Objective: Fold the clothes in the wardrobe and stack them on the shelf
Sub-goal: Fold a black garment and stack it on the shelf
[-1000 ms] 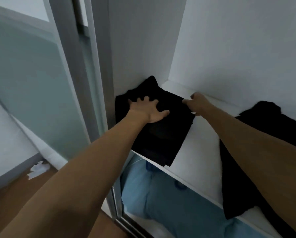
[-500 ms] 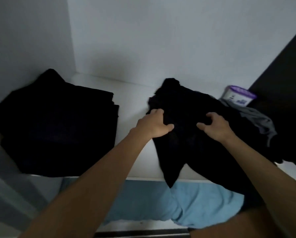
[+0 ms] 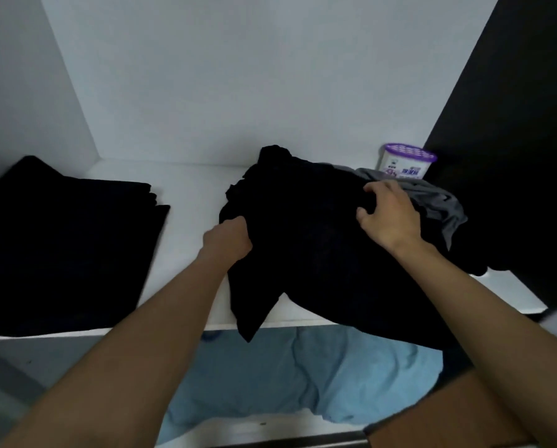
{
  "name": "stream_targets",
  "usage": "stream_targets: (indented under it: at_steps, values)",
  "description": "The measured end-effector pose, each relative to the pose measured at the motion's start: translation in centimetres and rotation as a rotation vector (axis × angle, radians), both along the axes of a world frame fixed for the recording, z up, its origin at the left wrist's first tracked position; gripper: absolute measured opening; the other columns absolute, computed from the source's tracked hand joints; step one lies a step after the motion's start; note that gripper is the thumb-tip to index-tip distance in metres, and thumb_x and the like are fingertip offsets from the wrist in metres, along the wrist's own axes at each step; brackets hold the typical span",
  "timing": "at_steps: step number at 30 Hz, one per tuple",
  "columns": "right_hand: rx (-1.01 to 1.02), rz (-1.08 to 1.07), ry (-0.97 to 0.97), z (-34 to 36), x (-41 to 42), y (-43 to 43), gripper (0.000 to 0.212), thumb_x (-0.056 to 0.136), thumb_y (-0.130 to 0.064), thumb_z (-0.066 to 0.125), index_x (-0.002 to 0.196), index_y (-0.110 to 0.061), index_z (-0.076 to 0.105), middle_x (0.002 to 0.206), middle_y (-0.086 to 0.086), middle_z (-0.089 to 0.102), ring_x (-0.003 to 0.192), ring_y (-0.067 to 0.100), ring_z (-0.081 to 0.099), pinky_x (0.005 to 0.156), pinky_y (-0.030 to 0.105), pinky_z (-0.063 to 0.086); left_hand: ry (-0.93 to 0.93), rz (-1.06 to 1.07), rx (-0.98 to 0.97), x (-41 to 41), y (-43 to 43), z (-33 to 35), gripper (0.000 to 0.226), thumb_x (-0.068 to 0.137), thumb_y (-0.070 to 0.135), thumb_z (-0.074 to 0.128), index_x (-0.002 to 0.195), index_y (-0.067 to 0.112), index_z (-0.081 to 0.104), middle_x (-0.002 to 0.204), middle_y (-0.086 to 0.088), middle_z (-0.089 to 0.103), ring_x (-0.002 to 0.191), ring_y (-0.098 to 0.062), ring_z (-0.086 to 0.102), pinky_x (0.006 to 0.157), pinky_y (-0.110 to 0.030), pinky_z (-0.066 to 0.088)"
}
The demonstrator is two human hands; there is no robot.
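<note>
Change since 1 s ago: both hands have left the folded black stack (image 3: 66, 247), which they were pressing flat at the left end of the shelf (image 3: 193, 189), and have moved to the crumpled black garment (image 3: 309, 240) further right; over the last 0.5 s the hands have settled deeper into it. Reading: 1 item looks finished and placed, and the next fold cycle is starting with a pick-up. Left hand (image 3: 228, 237) is curled closed on the garment's left edge, fingers tucked into the cloth, so it has a bunch of fabric in its grasp. Right hand (image 3: 388, 218) lies on top of the garment's far right part, fingers bent and digging into the cloth; whether it has actually pinched fabric or only presses on it cannot be told. The garment lies between and under the 2 hands, its bulk ahead of the left hand and nearer than the right, with 1 corner hanging over the shelf's front lip below the left wrist. Folded stack: well apart to the left of the left hand. A grey garment (image 3: 438, 202) lies just beyond the right hand, partly under the black one, with a purple-lidded tub (image 3: 406, 163) behind it. Blue cloth (image 3: 286, 376) lies on the level below.
</note>
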State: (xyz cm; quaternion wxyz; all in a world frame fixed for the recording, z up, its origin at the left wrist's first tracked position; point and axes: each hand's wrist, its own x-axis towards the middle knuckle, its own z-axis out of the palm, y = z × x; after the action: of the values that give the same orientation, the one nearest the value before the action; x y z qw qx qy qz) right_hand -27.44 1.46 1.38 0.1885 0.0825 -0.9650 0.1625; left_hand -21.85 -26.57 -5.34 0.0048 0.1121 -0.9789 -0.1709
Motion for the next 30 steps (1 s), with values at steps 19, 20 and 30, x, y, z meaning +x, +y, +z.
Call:
stream_targets:
  at_steps: [19, 20, 30]
  values:
    - [-0.706, 0.496, 0.13, -3.3, 2.1, 6.9, 0.028, 0.094, -0.026, 0.055, 0.115, -0.012, 0.067, 0.126, -0.008, 0.053, 0.129, 0.013, 0.039, 0.119, 0.04, 0.024, 0.465, 0.586, 1.488, 8.6, 7.6, 3.3, 0.021, 0.09, 0.029, 0.039, 0.078, 0.016, 0.051, 0.074, -0.003, 0.059, 0.07, -0.019, 0.061, 0.065, -0.027, 0.05]
    - [-0.67, 0.562, 0.162, -3.1, 3.4, 6.8, 0.022, 0.094, -0.025, 0.055, 0.105, -0.012, 0.069, 0.12, -0.006, 0.057, 0.124, 0.012, 0.046, 0.119, 0.043, 0.024, 0.452, 0.583, 1.595, 9.3, 7.6, 3.7, 0.026, 0.09, 0.031, 0.04, 0.082, 0.013, 0.058, 0.078, -0.005, 0.066, 0.07, -0.02, 0.068, 0.065, -0.027, 0.055]
    - [-0.502, 0.656, -0.371, -5.8, 13.1, 7.5, 0.037, 0.085, -0.024, 0.055, 0.053, -0.021, 0.038, 0.048, -0.014, 0.041, 0.048, 0.005, 0.041, 0.052, 0.03, 0.035, -0.095, 0.301, 1.321, 17.8, 7.2, 4.8, 0.015, 0.082, 0.029, 0.07, 0.079, 0.018, 0.079, 0.09, -0.001, 0.076, 0.076, -0.015, 0.074, 0.066, -0.026, 0.059]
